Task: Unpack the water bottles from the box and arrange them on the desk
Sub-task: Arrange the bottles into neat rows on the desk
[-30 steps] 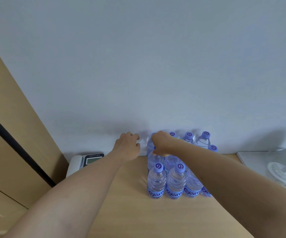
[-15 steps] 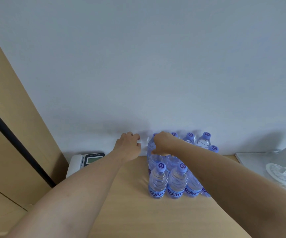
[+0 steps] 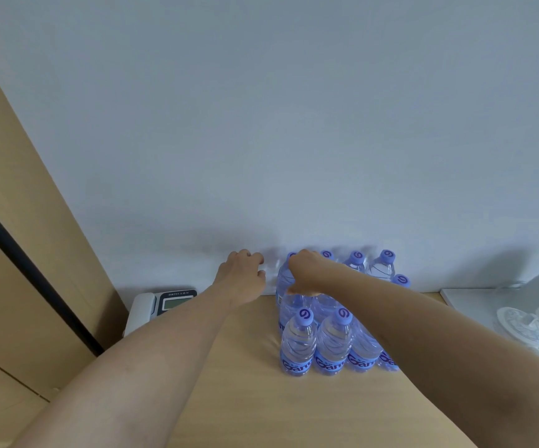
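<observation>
Several clear water bottles [image 3: 297, 345] with purple caps and blue labels stand packed together on the wooden desk [image 3: 245, 399], reaching back to the wall. My right hand [image 3: 307, 273] reaches over the group and is closed on the top of the back-left bottle [image 3: 286, 286], hiding most of its cap. My left hand [image 3: 242, 276] is just left of the group near the wall, fingers curled. A faint clear shape shows at its fingertips; I cannot tell whether the hand holds it. No box is in view.
A white desk phone [image 3: 156, 305] sits at the back left by a wooden panel [image 3: 19, 253]. A white tray [image 3: 475, 302] with clear plastic lids [image 3: 520, 324] lies at the right. The white wall [image 3: 261, 124] stands right behind the bottles.
Both hands stay almost where they were at the back-left bottle; only the view has shifted slightly.
</observation>
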A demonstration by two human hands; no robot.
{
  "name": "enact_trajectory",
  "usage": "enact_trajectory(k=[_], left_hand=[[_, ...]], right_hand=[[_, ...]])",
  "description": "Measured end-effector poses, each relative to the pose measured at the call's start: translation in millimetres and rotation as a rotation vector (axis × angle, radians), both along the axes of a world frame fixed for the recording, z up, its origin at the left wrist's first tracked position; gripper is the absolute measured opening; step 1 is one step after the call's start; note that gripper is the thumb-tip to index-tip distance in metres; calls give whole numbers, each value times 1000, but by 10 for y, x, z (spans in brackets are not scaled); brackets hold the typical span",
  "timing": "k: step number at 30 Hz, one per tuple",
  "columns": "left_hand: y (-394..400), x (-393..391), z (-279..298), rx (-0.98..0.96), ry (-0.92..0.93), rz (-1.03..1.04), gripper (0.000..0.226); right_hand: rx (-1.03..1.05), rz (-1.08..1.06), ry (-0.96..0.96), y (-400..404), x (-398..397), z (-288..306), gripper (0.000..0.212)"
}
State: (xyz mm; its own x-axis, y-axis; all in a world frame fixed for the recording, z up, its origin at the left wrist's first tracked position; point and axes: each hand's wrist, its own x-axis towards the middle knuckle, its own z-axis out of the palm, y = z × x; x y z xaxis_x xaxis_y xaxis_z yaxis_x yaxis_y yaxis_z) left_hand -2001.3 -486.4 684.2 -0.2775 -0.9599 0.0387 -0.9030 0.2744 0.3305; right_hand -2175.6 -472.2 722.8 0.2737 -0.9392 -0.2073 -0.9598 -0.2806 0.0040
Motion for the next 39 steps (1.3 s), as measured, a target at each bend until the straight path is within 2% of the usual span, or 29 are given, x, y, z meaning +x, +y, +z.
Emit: enact_trajectory(k=[11,17,22,24,26,29,31,33,34,36,39], left_hand=[[-5,15,35,-4,22,20,37],[29,-3,13,-10,14,17,37],[51,-10,16,-13,3,13,37],[59,-11,24,-13,-1,12,37],[68,-14,34,-11,-5,9,37],[81,-26,76,-11,-8,-1,37],[89,-44,113,-18,-8,-3,37],[106,-77,153,-30,-8,-16,37],[122,-102,172,-33,-6,-24,37],[164,-159,194,-38,3,-40,36],[250,-250,197,-35,5,-68,34]], right_hand=[[14,64,38,41,14,22,45],[19,73,63,52,-6,17,10],[22,90,50,69,-21,13,28],[31,97,65,87,-15,29,26],[23,73,77,106,-14,39,9],[38,47,37,153,-35,40,23],[27,41,-10,213,-64,95,12],[13,21,-55,248,-123,149,34],[-4,-7,-62,271,-156,176,36],[-54,-70,-72,323,-224,225,25],[-81,-152,-56,387,-332,257,27]])
